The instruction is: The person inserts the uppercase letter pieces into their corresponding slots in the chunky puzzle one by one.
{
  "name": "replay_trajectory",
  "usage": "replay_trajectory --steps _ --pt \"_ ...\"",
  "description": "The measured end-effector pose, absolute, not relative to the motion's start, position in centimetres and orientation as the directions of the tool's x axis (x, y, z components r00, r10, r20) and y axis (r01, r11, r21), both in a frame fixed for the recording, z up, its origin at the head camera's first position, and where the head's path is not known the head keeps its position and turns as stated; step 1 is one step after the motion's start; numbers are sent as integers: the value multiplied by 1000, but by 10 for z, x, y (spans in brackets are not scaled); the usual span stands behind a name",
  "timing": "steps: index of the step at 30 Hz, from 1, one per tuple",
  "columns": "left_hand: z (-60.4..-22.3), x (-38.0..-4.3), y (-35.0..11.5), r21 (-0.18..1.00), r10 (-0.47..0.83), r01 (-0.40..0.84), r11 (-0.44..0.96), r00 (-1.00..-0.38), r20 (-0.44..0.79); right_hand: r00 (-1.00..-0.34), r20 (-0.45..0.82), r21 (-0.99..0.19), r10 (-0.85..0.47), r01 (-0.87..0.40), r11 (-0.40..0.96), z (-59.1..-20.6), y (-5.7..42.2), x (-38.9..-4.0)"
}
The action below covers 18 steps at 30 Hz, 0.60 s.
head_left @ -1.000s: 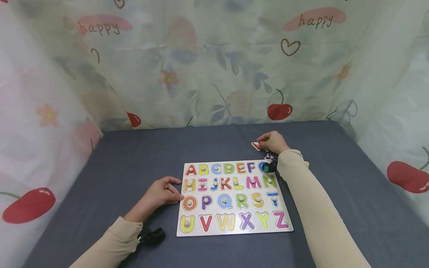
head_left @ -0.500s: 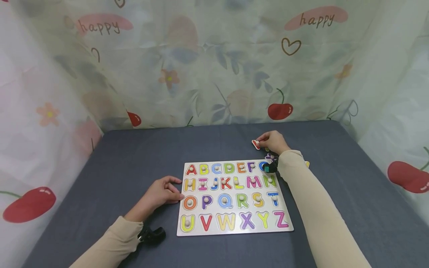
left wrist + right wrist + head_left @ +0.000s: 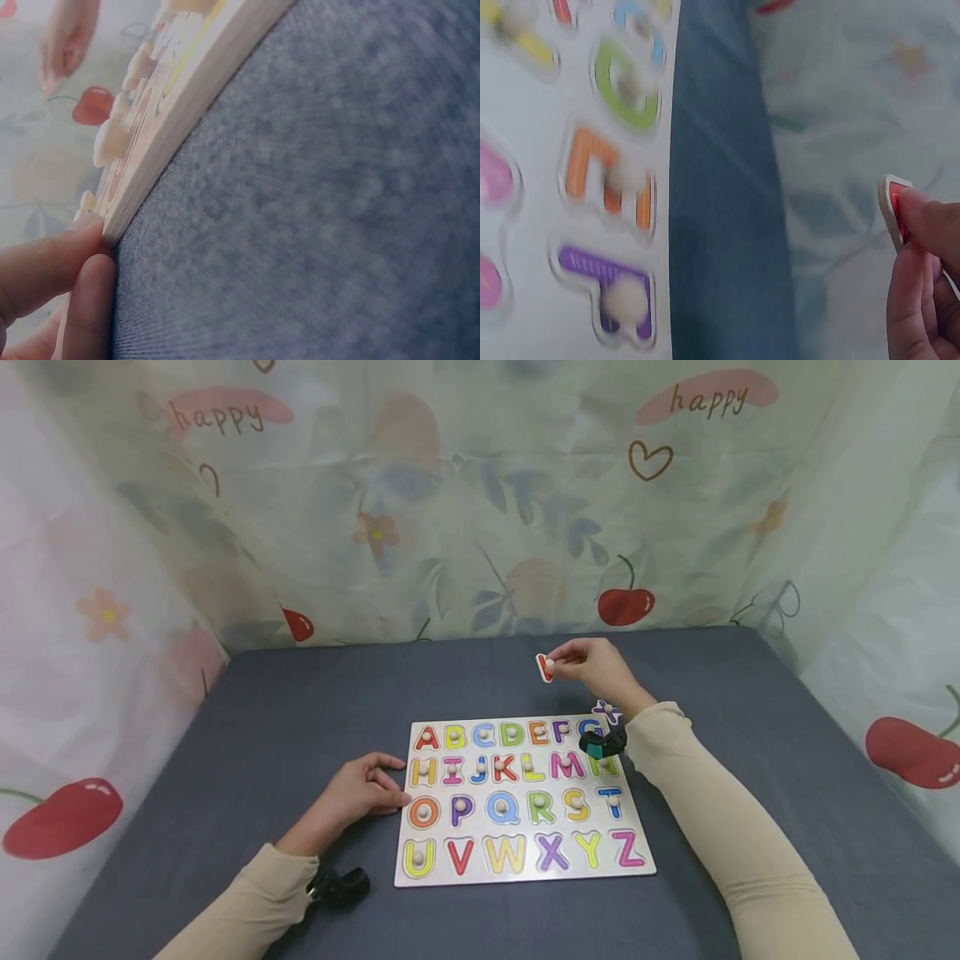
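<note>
My right hand (image 3: 596,670) pinches a red letter puzzle piece (image 3: 543,667) with a pale border, held up behind the board. Fingers hide part of its shape; in the right wrist view the red piece (image 3: 896,206) shows edge-on between thumb and fingers. My left hand (image 3: 363,789) rests at the left edge of the white alphabet peg board (image 3: 525,887), thumb and forefinger touching it. In the left wrist view those fingertips (image 3: 88,232) lie against the board's side. Knobbed letters fill the upper rows and U; V, W, X, Y and Z show no knobs.
A purple X piece (image 3: 607,711) lies by the board's back right corner. Beyond the right sleeve, a bit of yellow (image 3: 687,722) peeks out. Dark grey cloth (image 3: 337,693) covers the table, with a patterned curtain (image 3: 465,527) around it. Both wrists wear black devices (image 3: 341,887).
My right hand has lifted the red piece and carried it left and back, away from the X piece, which shows more fully. My left hand stays at the board's edge.
</note>
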<state>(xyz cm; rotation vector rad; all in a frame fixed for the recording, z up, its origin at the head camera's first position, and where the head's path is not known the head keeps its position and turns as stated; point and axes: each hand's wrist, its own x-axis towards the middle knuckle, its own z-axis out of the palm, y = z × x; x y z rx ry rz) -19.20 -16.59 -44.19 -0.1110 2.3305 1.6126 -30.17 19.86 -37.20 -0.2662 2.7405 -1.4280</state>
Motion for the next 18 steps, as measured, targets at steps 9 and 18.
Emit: replay_trajectory --steps 9,18 --pt "-436 -190 -166 902 121 -228 367 -950 -289 -958 117 -786 -262 -251 564 -356 169 -249" --pt "-440 -192 -166 898 117 -228 376 -950 -290 -923 63 -777 -380 -284 562 -366 132 -200"
